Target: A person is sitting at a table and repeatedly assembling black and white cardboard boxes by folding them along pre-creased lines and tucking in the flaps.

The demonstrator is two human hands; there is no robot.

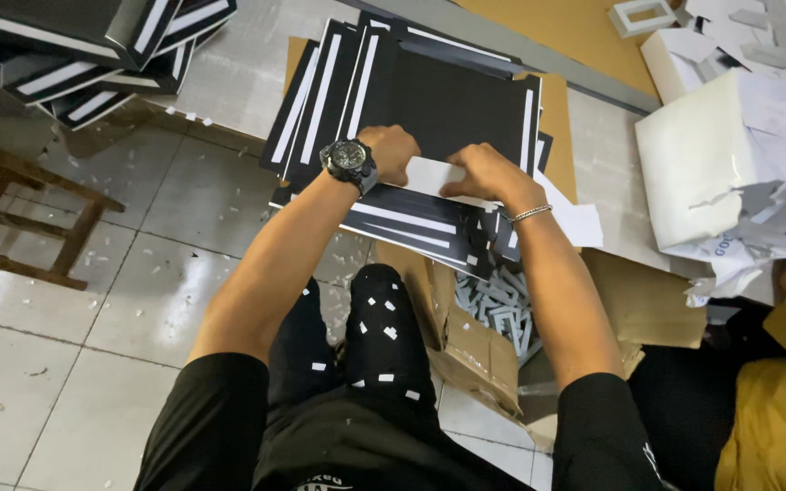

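Far left, a wooden frame is seen standing on the tiled floor, which is littered with small white paper scraps, and above it, at the top left corner, a heap of black cards with white stripes is piled up. Moving in, the left hand, marked by a black wristwatch on the wrist, is curled over the near edge of a white card strip, fingers folded down onto it. That strip is laid across the top of a stack of black sheets with white bands, which is spread over a brown cardboard sheet in front of the knees. Just beside it, the right hand, with a thin silver bracelet at the wrist, is pressed down on the same strip, fingertips bent and touching it; both hands are closed narrowly on the strip and nearly meet. Below them, an open cardboard box is filled with grey-white offcuts. White scraps are scattered over the black trousers. Further right, a large white paper-wrapped bundle, torn at its lower edge, is set on the floor, and at the far right edge a yellow sleeve of another person is caught.
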